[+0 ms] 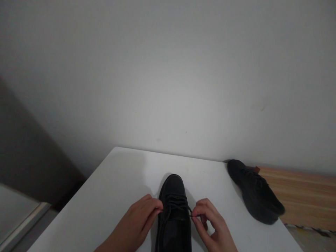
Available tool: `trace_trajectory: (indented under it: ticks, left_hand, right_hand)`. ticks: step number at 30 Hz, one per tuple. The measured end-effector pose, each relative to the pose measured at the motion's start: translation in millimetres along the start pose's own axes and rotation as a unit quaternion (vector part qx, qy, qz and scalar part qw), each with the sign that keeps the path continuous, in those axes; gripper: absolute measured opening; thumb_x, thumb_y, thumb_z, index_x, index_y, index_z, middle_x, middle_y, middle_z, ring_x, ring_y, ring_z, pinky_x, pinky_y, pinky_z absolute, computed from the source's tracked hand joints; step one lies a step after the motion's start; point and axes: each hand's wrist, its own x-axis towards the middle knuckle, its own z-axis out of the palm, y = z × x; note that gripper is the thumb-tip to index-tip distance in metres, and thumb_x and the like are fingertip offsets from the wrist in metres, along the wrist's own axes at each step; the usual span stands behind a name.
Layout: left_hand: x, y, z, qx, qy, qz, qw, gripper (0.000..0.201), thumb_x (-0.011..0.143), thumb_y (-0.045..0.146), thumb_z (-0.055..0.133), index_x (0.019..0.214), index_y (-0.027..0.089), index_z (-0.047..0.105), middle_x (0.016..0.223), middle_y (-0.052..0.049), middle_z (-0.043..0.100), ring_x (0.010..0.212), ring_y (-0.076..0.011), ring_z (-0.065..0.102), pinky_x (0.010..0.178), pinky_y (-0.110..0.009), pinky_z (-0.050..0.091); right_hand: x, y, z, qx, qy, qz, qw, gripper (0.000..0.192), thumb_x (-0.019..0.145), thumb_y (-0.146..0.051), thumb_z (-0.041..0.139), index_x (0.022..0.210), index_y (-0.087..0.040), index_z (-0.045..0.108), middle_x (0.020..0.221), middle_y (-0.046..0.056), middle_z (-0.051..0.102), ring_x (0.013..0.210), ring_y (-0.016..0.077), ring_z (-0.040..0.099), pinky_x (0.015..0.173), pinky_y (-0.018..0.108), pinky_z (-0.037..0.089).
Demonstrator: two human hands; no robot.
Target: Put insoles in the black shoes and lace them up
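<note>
A black lace-up shoe [173, 185] rests on the white table with its toe pointing away from me and its heel cut off by the lower edge of the view. At its right side my right hand [211, 222] pinches a black shoelace [190, 214] between thumb and finger. On the left side my left hand [140, 218] is closed in a pinch by the laces. The lace between those fingertips barely shows against the dark shoe. Rows of lacing cross the front of the shoe's opening.
A second black shoe [253, 190] sits at the table's right edge, turned at an angle. The white table [126, 175] meets a pale wall [168, 87]. Beyond its right edge is a wood-grain panel [301, 196]. A pale door-like panel [15, 213] stands at the lower left.
</note>
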Motion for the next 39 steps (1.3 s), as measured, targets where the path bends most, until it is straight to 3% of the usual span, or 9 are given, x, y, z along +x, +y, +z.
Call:
trace_trajectory:
  ticks: [11,17,21,27,31,34,39]
  left_hand:
    - [1.6,1.3,3.7,0.043,-0.028,0.031,0.998,0.017,0.100,0.013,0.047,0.099,0.023,0.062,0.083,-0.001,0.069,0.078,-0.0179,0.064,0.071,-0.024,0.047]
    - [3.9,1.8,15.5,0.112,0.032,0.106,0.987,0.019,0.103,0.015,0.045,0.096,0.021,0.062,0.085,-0.003,0.070,0.078,-0.0203,0.060,0.070,-0.028,0.048]
    - [3.2,5.3,18.6,0.099,0.065,0.089,0.989,0.020,0.102,0.013,0.045,0.093,0.020,0.062,0.091,-0.005,0.066,0.083,-0.0203,0.060,0.072,-0.029,0.050]
    - [-4.5,8.5,22.1,0.082,0.072,0.080,0.991,0.024,0.105,0.017,0.040,0.099,0.022,0.063,0.086,-0.002,0.069,0.077,-0.0165,0.068,0.070,-0.025,0.055]
    - [-9.1,13.2,26.4,0.124,0.087,0.071,0.986,0.019,0.104,0.026,0.047,0.118,0.022,0.059,0.088,-0.003,0.071,0.077,-0.0186,0.071,0.069,-0.027,0.058]
    - [-7.5,20.3,27.5,0.172,0.042,0.067,0.982,0.027,0.097,0.018,0.054,0.123,0.023,0.058,0.091,-0.004,0.070,0.076,-0.0201,0.071,0.067,-0.028,0.059]
    - [3.0,36.4,23.4,0.226,-0.043,0.023,0.973,0.035,0.080,0.002,0.053,0.105,0.022,0.066,0.096,-0.006,0.068,0.084,-0.0221,0.068,0.073,-0.029,0.058]
  right_hand:
    - [0.6,-0.8,1.7,-0.011,-0.004,0.005,1.000,0.015,0.100,-0.022,0.051,0.091,-0.023,0.063,0.097,0.005,0.056,0.073,0.0162,0.060,0.065,0.026,0.051]
    - [-0.4,3.0,3.0,-0.052,0.015,-0.034,0.998,0.013,0.098,-0.019,0.055,0.096,-0.024,0.066,0.096,0.004,0.057,0.077,0.0164,0.062,0.065,0.024,0.052]
    - [-0.8,4.0,2.7,-0.053,0.003,-0.059,0.997,0.015,0.099,-0.015,0.054,0.099,-0.025,0.065,0.091,0.003,0.062,0.077,0.0158,0.065,0.069,0.023,0.054]
    - [-5.5,2.7,2.1,-0.054,0.004,-0.094,0.994,0.027,0.099,-0.010,0.053,0.115,-0.029,0.063,0.101,0.004,0.069,0.093,0.0166,0.071,0.082,0.022,0.057]
    - [-8.3,-2.3,1.7,-0.068,-0.003,-0.092,0.993,0.042,0.098,-0.012,0.056,0.135,-0.030,0.052,0.102,0.004,0.069,0.093,0.0168,0.072,0.083,0.022,0.059]
    - [-8.5,-4.7,3.5,-0.104,-0.034,-0.126,0.986,0.049,0.096,-0.008,0.055,0.141,-0.028,0.049,0.106,0.007,0.066,0.095,0.0184,0.071,0.086,0.024,0.059]
    - [-7.3,-6.3,14.6,-0.161,-0.039,-0.117,0.979,0.037,0.096,-0.006,0.046,0.126,-0.023,0.058,0.107,0.011,0.060,0.089,0.0201,0.071,0.079,0.028,0.062]
